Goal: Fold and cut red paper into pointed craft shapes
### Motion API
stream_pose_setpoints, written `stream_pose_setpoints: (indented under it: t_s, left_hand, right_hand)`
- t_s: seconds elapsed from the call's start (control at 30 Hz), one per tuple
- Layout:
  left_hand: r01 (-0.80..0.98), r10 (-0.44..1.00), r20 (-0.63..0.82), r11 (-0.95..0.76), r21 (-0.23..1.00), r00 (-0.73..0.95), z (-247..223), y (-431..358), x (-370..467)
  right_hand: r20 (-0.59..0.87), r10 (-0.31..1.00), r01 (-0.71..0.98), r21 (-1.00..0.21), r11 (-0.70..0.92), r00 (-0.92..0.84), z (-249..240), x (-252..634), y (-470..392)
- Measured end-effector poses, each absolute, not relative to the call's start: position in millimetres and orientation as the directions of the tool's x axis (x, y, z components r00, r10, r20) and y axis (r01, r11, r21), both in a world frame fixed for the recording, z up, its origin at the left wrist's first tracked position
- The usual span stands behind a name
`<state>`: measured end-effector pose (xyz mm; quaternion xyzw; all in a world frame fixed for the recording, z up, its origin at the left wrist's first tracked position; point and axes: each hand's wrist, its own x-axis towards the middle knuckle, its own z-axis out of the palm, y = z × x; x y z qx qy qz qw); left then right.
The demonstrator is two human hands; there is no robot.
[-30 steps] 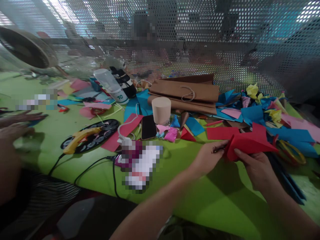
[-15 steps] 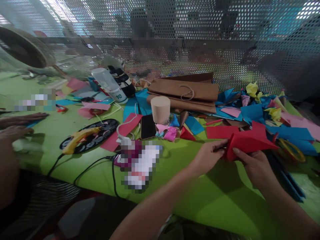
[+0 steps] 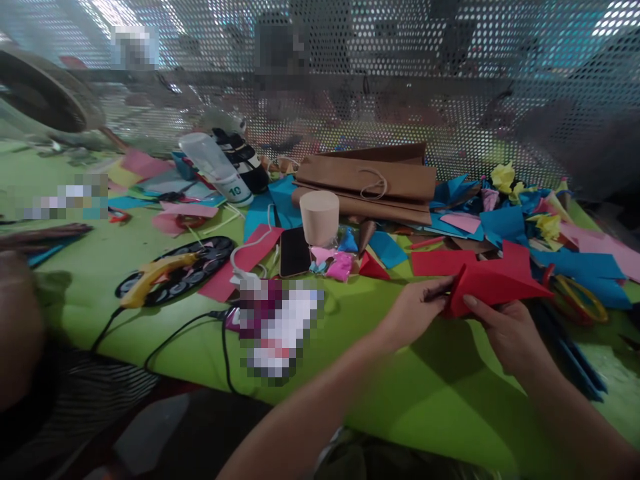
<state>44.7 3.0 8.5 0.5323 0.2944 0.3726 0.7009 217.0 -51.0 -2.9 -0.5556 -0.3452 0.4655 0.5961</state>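
Between both hands is a piece of folded red paper [image 3: 493, 285], raised over the green table with its point to the right. My left hand [image 3: 419, 308] grips its left edge, with the fingertips partly hidden behind the fold. My right hand [image 3: 505, 328] pinches the lower edge, thumb on the near face and fingers underneath. Just behind the paper lies a flat red strip [image 3: 444, 263]. Scissors with yellow and red handles [image 3: 580, 299] rest to the right of my right hand. A small folded red piece [image 3: 373, 267] sits beyond my left hand.
A yellow glue gun [image 3: 157, 277] lies on a black palette [image 3: 205, 267] to the left. Phones, cables, a beige cylinder [image 3: 320, 219], a white bottle [image 3: 217, 170] and a brown folder [image 3: 365, 183] stand mid-table. Blue paper scraps [image 3: 504, 227] cover the right. Another person's arm [image 3: 20, 327] rests at far left.
The red paper has turned slightly in my hands, so its near left face shows more. Both hands keep their hold. The other person's hand at far left has drawn back a little.
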Motion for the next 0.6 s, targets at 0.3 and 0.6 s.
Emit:
stream_pose_setpoints:
  t_s: [0.3,0.6]
  left_hand:
    - [-0.19,0.831,-0.014,0.144,0.971,0.557,9.7,2.9,44.1]
    - [-0.173,0.838,0.003,0.11,0.979,0.546,9.8,0.4,45.4]
  right_hand:
    - [-0.077,0.937,-0.111,-0.993,-0.042,0.34,3.1,214.1,-52.5]
    - [-0.079,0.939,-0.132,-0.991,-0.037,0.335,-1.5,215.4,-52.4]
